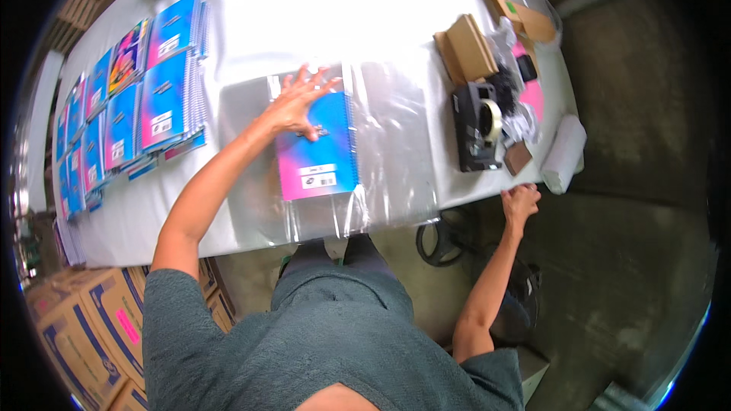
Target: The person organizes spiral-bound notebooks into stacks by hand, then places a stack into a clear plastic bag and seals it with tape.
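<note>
A spiral notebook (320,154) with a blue-to-pink cover lies on a clear plastic sheet (396,137) near the table's front edge. Across its upper left part rests my left hand (299,105), open, its fingers spread over the cover's top and the plastic. My right hand (521,202) is out at the table's front right edge with its fingers curled closed. Anything inside those fingers is hidden. Closest to it are a small brown block (518,158) and a black tape dispenser (477,125) holding a roll of tape (490,120).
Stacks of similar notebooks (164,99) cover the white table's left side. At the right are an open cardboard box (466,52), crumpled plastic (521,123), pink sheets (531,95) and a white roll (564,154). Cartons (84,335) stand below left; a black wheel-shaped ring (442,240) is under the edge.
</note>
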Demonstrator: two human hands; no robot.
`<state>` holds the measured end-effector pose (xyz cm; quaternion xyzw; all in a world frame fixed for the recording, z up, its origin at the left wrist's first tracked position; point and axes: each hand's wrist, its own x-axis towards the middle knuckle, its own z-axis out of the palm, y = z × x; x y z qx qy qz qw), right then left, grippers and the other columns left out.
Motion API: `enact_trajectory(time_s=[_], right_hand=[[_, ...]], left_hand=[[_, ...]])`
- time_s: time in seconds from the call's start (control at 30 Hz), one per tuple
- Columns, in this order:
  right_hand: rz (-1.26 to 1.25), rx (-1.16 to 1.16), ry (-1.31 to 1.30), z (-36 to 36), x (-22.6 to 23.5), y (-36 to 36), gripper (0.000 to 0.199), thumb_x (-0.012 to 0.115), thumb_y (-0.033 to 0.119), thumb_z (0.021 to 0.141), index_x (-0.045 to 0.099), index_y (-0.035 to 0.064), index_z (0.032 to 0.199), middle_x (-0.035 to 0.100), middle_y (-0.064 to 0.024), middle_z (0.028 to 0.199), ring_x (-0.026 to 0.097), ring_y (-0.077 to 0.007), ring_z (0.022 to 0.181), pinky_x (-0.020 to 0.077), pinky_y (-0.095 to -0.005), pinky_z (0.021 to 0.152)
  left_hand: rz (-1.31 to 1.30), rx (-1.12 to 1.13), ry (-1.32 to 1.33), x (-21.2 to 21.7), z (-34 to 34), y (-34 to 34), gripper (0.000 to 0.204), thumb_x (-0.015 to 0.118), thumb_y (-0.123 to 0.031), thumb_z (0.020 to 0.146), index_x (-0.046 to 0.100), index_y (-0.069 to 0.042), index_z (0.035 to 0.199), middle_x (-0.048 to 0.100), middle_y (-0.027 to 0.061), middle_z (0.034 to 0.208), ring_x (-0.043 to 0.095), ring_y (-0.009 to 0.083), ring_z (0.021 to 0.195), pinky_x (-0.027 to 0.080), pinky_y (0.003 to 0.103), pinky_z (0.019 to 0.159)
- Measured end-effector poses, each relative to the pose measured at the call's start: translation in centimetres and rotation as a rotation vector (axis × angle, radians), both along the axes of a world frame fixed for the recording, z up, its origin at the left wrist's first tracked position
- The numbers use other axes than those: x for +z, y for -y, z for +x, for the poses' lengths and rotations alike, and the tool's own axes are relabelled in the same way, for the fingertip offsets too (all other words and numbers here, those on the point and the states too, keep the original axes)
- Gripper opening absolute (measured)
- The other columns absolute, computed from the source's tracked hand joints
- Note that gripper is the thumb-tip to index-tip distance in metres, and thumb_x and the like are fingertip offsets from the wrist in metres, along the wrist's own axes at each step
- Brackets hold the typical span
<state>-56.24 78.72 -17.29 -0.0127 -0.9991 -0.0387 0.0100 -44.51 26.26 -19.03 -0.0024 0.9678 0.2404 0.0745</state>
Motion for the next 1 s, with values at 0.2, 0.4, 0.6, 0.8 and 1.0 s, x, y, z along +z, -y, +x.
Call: enact_trajectory(time_s=[0.2, 0.4, 0.6, 0.8, 1.0], right_hand=[[-0.663, 0.823, 0.545, 2.6, 3.3, 23.2, 0.047, 0.078, 0.047, 0.07, 0.068, 0.0013, 0.072, 0.06, -0.017, 0.089, 0.057, -0.029, 0.083, 0.0428, -0.0412, 0.07], [-0.303, 0.884, 0.865, 5.4, 1.2, 37.5, 0.04, 0.084, 0.033, 0.064, 0.065, -0.0014, 0.073, 0.061, -0.0118, 0.064, 0.059, -0.0227, 0.065, 0.0441, -0.0361, 0.062], [-0.029, 0.943, 0.522, 6.4, 0.9, 37.8, 0.044, 0.082, 0.046, 0.062, 0.072, 0.0056, 0.076, 0.068, -0.0126, 0.071, 0.068, -0.0326, 0.077, 0.0443, -0.0471, 0.075], [0.048, 0.76, 0.549, 5.9, 1.1, 35.1, 0.069, 0.075, 0.066, 0.061, 0.066, 0.0049, 0.094, 0.067, -0.0167, 0.094, 0.064, -0.0339, 0.094, 0.0448, -0.0541, 0.078], [-0.828, 0.628, 0.834, 4.6, -4.3, 31.4, 0.094, 0.077, 0.06, 0.066, 0.044, 0.0046, 0.134, 0.057, -0.0232, 0.112, 0.046, -0.04, 0.118, 0.0402, -0.051, 0.095]], left_hand=[[0.034, 0.06, 0.024, -0.2, -0.6, -0.9, 0.136, 0.088, -0.023, 0.03, 0.024, -0.034, 0.149, 0.016, 0.0101, 0.157, 0.0, 0.0421, 0.144, 0.01, 0.071, 0.108], [0.0, 0.096, 0.018, 0.1, 0.0, -0.9, 0.133, 0.087, -0.02, 0.034, 0.022, -0.034, 0.149, 0.016, 0.0102, 0.157, 0.002, 0.0407, 0.144, 0.014, 0.069, 0.109], [-0.041, 0.057, 0.097, 1.0, -0.4, -1.0, 0.132, 0.089, -0.022, 0.038, 0.02, -0.032, 0.15, 0.015, 0.0087, 0.158, 0.006, 0.0399, 0.144, 0.017, 0.067, 0.11], [-0.094, 0.089, -0.084, 1.3, 2.2, -0.1, 0.125, 0.088, -0.04, 0.051, 0.016, -0.022, 0.152, 0.016, 0.0144, 0.156, 0.006, 0.0404, 0.144, 0.016, 0.066, 0.109], [0.106, 0.659, 0.032, -4.8, 9.8, 0.0, 0.078, 0.043, -0.065, 0.089, 0.047, -0.001, 0.134, 0.014, 0.0264, 0.153, 0.002, 0.0408, 0.144, 0.009, 0.063, 0.11]])
